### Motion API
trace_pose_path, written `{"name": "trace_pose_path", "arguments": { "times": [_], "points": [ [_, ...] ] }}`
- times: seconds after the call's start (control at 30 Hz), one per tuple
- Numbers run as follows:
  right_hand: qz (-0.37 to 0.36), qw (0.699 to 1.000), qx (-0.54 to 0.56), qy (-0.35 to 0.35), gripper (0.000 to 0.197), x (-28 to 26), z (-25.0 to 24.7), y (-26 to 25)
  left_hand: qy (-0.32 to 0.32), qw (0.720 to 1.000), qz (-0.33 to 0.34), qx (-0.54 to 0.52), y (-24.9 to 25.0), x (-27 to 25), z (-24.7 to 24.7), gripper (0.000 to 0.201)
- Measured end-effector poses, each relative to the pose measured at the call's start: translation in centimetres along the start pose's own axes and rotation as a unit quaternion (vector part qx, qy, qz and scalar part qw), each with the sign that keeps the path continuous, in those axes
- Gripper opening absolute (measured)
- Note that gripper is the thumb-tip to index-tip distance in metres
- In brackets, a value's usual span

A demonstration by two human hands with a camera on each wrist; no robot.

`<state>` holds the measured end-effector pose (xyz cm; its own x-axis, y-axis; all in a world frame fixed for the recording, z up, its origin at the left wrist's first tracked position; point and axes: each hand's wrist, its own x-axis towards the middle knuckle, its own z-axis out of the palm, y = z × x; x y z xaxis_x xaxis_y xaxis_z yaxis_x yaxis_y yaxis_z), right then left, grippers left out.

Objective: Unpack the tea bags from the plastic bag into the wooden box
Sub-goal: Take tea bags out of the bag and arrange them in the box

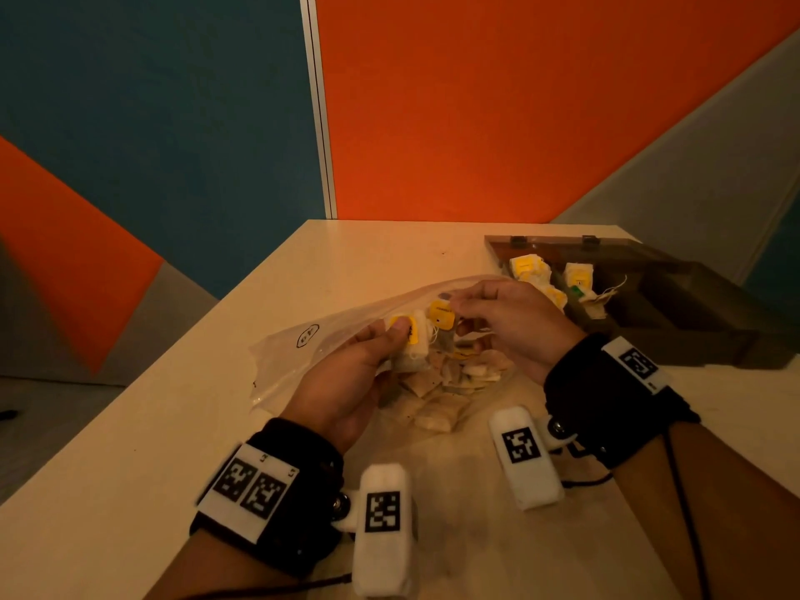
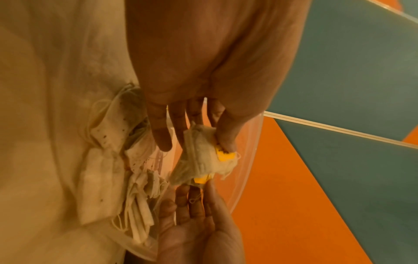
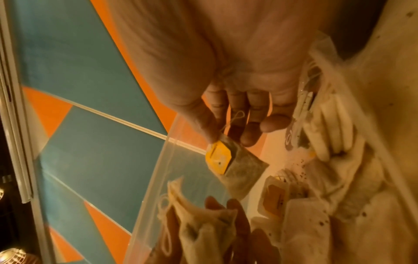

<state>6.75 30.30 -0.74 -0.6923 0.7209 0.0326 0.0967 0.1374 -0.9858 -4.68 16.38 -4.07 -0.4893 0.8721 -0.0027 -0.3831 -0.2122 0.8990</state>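
A clear plastic bag (image 1: 329, 339) lies open on the table, with several loose tea bags (image 1: 437, 396) inside. My left hand (image 1: 396, 335) is in the bag's mouth and grips a small bundle of tea bags (image 2: 203, 159) with yellow tags between thumb and fingers. Just to its right, my right hand (image 1: 459, 313) pinches a single tea bag (image 3: 242, 167) by its top corner, beside its yellow tag (image 1: 441, 316). The dark wooden box (image 1: 692, 305) stands open at the right, with several tea bags (image 1: 532, 270) in its left compartments.
The pale table (image 1: 216, 426) ends at a left edge that runs diagonally. Orange and blue wall panels (image 1: 476, 123) stand behind its far edge. The box's lid lies open flat behind it. Wrist cameras hang below both forearms.
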Motion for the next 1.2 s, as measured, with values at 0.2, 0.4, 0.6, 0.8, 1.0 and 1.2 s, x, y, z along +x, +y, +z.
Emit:
{"name": "trace_pose_path", "arguments": {
  "times": [0.2,0.4,0.6,0.8,1.0,1.2],
  "points": [
    [-0.021,0.998,-0.039,-0.046,0.023,-0.3,0.6,0.0,0.034,0.998,0.032,0.048,-0.1,-0.1,0.1,0.015],
    [-0.026,0.995,-0.008,-0.097,0.017,-0.5,1.0,0.1,0.073,0.995,0.052,0.053,-0.2,0.1,0.1,0.030],
    [-0.007,0.993,0.046,-0.112,0.010,-0.4,1.3,-0.1,0.086,0.994,0.039,0.052,-0.2,0.1,0.2,0.019],
    [-0.011,0.990,-0.036,-0.135,0.020,-0.8,0.6,-0.5,0.085,0.993,0.029,0.071,-0.1,-0.2,0.2,0.003],
    [-0.177,0.935,-0.281,-0.122,0.012,-0.6,0.8,-0.2,0.069,0.995,0.038,0.068,0.4,-0.7,0.8,0.004],
    [-0.184,0.932,-0.289,-0.119,0.016,-1.4,0.3,-1.3,0.076,0.992,0.045,0.085,0.8,-1.3,1.2,0.027]
  ]
}}
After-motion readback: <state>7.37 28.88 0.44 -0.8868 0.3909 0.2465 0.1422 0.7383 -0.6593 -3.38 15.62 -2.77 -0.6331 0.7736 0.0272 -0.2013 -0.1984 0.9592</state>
